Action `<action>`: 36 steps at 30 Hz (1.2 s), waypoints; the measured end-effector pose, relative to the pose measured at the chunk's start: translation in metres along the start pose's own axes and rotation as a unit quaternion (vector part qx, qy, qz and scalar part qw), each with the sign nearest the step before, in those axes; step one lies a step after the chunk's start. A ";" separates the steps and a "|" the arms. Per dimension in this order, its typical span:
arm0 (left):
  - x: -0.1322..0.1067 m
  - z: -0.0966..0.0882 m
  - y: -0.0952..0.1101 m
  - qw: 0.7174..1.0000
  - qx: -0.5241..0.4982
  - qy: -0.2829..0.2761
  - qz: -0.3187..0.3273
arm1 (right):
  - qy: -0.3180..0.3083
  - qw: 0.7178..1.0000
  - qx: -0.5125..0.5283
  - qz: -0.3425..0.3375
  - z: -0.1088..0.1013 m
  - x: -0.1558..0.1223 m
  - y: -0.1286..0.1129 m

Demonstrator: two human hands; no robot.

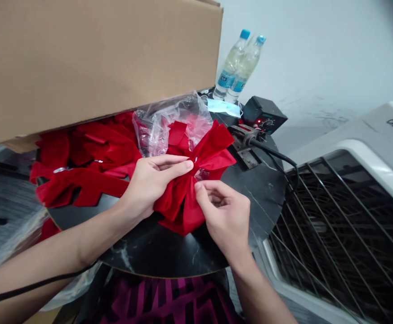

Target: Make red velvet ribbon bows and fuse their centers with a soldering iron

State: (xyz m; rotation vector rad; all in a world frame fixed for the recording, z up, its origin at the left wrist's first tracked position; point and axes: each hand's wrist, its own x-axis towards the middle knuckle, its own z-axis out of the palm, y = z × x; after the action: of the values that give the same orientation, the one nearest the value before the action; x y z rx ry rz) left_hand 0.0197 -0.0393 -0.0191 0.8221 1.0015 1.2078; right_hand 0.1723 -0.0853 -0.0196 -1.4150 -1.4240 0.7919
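A red velvet bow (183, 202) is held just above the round black table (142, 252), its loops and tails spread out. My left hand (152, 177) pinches the bow near its centre, thumb against forefinger. On the bow's lower right side, my right hand (225, 207) is closed with thumb and forefinger on a fold beside the middle. Something clear and shiny, perhaps a bit of plastic (201, 174), shows at the centre between my fingertips. More red velvet bows (95, 148) lie heaped at the left of the table.
A large cardboard box (98, 58) stands behind the heap. Beyond the bow lies a crumpled clear plastic bag (156, 130). Two bottles (228, 67), a blue face mask (223, 108) and a black control box (265, 114) with a cable sit at the back. A fan unit (345, 211) is at right.
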 end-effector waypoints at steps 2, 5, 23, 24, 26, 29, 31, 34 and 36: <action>-0.001 0.000 0.000 1.000 -0.002 -0.006 -0.004 | -0.013 0.992 0.091 0.087 0.002 -0.004 0.002; 0.000 0.000 0.000 1.000 0.002 0.003 0.013 | -0.081 0.975 0.142 0.152 0.003 -0.014 0.004; 0.001 -0.001 0.005 0.996 -0.022 0.029 0.076 | -0.191 0.976 0.058 0.083 -0.001 -0.007 -0.007; 0.001 -0.001 0.005 0.996 -0.023 0.035 0.074 | -0.224 0.966 0.073 0.110 0.001 -0.013 -0.008; 0.002 -0.003 0.006 0.997 -0.028 0.039 0.066 | -0.323 0.932 0.066 0.153 -0.006 -0.027 -0.009; 0.003 -0.003 0.006 0.997 -0.031 0.025 0.067 | -0.521 0.835 0.017 0.176 -0.036 -0.042 -0.009; 0.002 -0.003 0.006 0.997 -0.024 0.014 0.077 | -0.500 0.841 0.030 0.203 -0.052 -0.038 -0.006; -0.001 -0.001 0.005 0.995 0.009 0.002 0.102 | -0.248 0.942 0.128 0.186 -0.050 -0.015 0.000; -0.002 -0.001 0.004 0.993 0.031 -0.013 0.109 | -0.135 0.955 0.228 0.134 -0.035 0.003 0.004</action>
State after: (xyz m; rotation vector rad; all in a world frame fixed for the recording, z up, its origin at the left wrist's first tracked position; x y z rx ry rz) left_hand 0.0178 -0.0411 -0.0156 1.0151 0.9501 1.3524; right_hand 0.2062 -0.0880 -0.0107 -1.1776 -1.1520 1.4344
